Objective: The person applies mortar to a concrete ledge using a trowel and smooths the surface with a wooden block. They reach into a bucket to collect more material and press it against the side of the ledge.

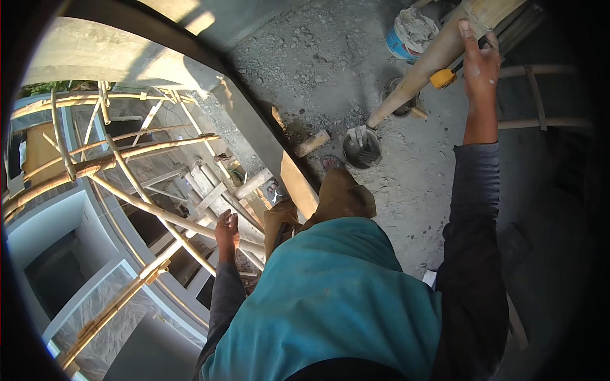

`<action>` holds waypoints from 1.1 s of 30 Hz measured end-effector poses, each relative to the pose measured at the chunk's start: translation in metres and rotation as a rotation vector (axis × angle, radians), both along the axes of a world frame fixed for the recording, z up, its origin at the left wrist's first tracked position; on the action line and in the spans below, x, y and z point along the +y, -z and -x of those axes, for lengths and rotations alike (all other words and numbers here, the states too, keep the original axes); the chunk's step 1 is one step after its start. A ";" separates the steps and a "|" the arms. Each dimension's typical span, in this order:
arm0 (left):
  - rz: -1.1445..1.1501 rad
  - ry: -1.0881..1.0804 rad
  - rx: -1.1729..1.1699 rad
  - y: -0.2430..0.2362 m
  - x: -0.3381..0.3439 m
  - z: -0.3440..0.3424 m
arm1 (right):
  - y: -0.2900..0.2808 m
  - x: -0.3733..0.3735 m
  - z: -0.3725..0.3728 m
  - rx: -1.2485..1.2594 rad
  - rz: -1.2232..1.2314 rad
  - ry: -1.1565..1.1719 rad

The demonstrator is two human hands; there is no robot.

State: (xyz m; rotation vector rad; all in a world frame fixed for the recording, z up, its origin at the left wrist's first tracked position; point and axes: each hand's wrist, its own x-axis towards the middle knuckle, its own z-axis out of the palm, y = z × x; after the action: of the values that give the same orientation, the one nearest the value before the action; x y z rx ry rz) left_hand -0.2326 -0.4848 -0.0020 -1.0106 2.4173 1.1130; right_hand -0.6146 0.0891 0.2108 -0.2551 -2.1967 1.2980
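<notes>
Right hand (pixel 480 66) is raised against a thick, pale tan bamboo pole (pixel 424 68) that leans from the upper right down to the rough grey concrete floor (pixel 330 57). Its fingers lie flat and extended along the pole, while the palm seems to pinch a yellow-handled tool (pixel 444 78) against it; the grip itself is hidden, so I cannot tell how firmly.

The pole looks stiff, long and fairly heavy, with a smooth rounded skin likely to roll or slip under a flat palm. Judged best taken with a full wrap near mid-length, the foot kept planted.

Left hand (pixel 227 231) hangs low with fingers curled, at or just over a thin bamboo scaffold pole (pixel 168 219); contact cannot be confirmed.

Surface: gritty, uneven slab with loose rubble. Near the pole's foot stand a small round dark bucket holding tools (pixel 362 148) and a short wooden block (pixel 312 143); farther off is a blue-and-white tub filled with grey mortar (pixel 410 33).

Room: an open slab edge with a lashed bamboo scaffold frame (pixel 114 159) beyond and a drop to lower levels. Footing is narrow, and the light is harsh on the left, dim on the right.
</notes>
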 end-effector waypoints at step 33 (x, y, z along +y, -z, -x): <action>0.631 -0.671 -0.271 0.452 -0.011 0.392 | 0.561 -0.088 -0.227 -0.947 0.817 0.696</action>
State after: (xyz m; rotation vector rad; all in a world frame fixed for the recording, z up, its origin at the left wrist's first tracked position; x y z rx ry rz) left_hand -0.6241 -0.4955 -0.4544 -2.1173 2.2809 0.2803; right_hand -0.3872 0.0010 -0.3499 -2.0756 -1.6930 1.7256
